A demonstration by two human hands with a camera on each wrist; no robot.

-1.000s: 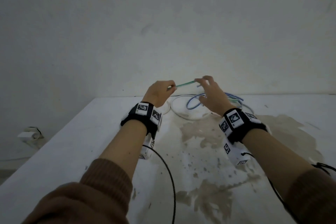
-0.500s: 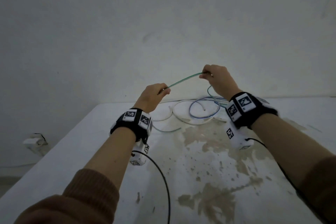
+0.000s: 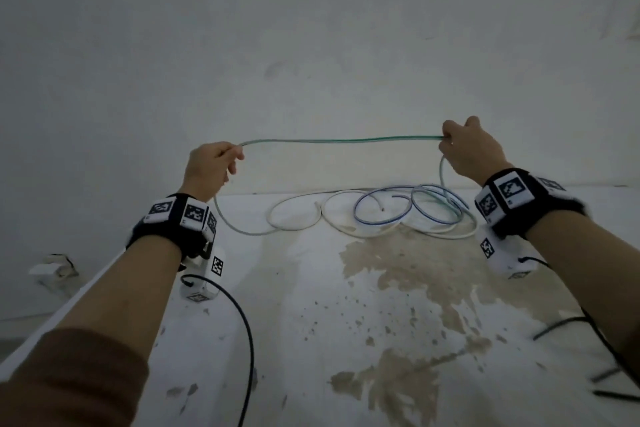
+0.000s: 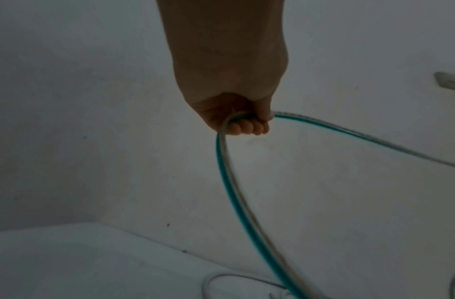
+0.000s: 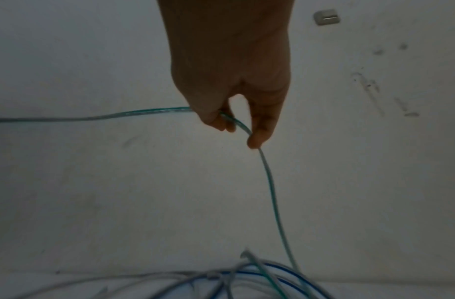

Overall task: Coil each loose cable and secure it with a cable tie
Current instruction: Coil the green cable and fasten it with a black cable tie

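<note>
Both hands grip the thin green-striped clear cable, the left hand and right hand closed around it, stretching it level between them above the stained white worktop.

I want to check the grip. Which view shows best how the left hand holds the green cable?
The left wrist view: the fingers curl round the green cable. The head view shows the left hand from behind; the right wrist view shows only the cable.

White table, surface stained with brown patches. Loose loops of white cable, blue cable and green cable lie tangled at its far edge.
</note>
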